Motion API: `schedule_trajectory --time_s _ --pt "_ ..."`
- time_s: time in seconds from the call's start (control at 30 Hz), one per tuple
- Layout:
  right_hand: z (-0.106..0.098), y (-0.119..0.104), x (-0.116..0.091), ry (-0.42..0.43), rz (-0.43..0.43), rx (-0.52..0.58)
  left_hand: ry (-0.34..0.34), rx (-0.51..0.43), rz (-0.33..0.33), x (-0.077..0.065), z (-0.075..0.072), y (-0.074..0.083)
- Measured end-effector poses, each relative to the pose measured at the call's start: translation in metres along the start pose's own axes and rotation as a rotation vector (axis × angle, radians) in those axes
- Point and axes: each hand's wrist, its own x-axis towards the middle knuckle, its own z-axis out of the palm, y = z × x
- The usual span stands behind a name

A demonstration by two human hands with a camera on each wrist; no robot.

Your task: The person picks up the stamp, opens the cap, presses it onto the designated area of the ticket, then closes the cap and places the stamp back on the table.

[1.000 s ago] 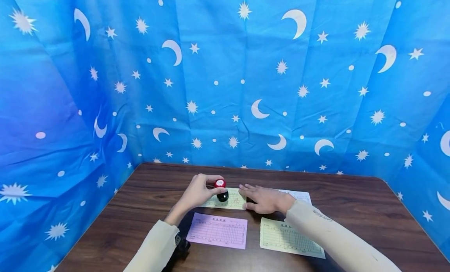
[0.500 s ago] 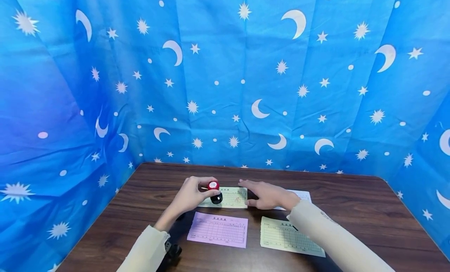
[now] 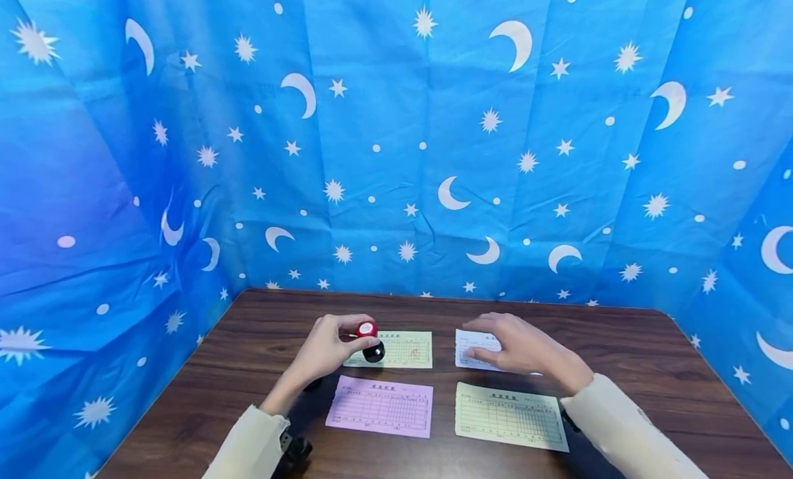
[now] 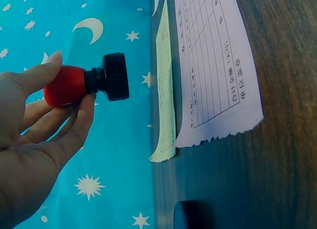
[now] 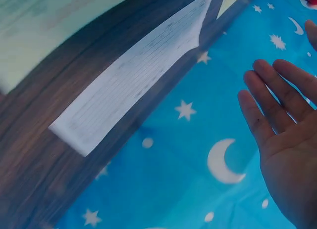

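Observation:
A round stamp [image 3: 369, 341] with a red handle and black base is in my left hand [image 3: 325, 352]. Thumb and fingers grip its red knob, and in the left wrist view the stamp [image 4: 91, 83] is held clear of the papers. Below it lies a pale green form [image 3: 405, 345] bearing a small red mark near its right end; the hand and stamp cover its left part. My right hand [image 3: 517, 345] hovers over a white form [image 3: 471, 341], hiding much of it. Its fingers are extended and hold nothing in the right wrist view.
Closer to me lie a pink form [image 3: 379, 407] and a yellow-green form [image 3: 511, 417]. A black round piece [image 4: 185, 215], perhaps a cap, sits on the dark wooden table [image 3: 248, 327] beneath the left wrist. A blue star-and-moon cloth [image 3: 396, 155] hangs behind and at both sides.
My left hand has lifted the stamp slightly and shifted it left over the green form. My right hand has left that form's right end and moved right, over the white form.

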Motion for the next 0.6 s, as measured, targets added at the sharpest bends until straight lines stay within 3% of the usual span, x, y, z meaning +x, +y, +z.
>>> schedule_trajectory --time_s 0.13,0.37,0.6 --pt "0.002 0.009 -0.022 0.024 0.050 -0.004 -0.013 -0.018 -0.011 -0.005 -0.002 0.000" --pt "0.004 0.036 -0.055 0.056 0.053 -0.096 -0.002 -0.019 0.009 -0.008 -0.006 0.001" --pt "0.007 0.065 -0.079 0.012 0.093 -0.132 -0.013 -0.050 0.005 -0.011 -0.005 0.001"
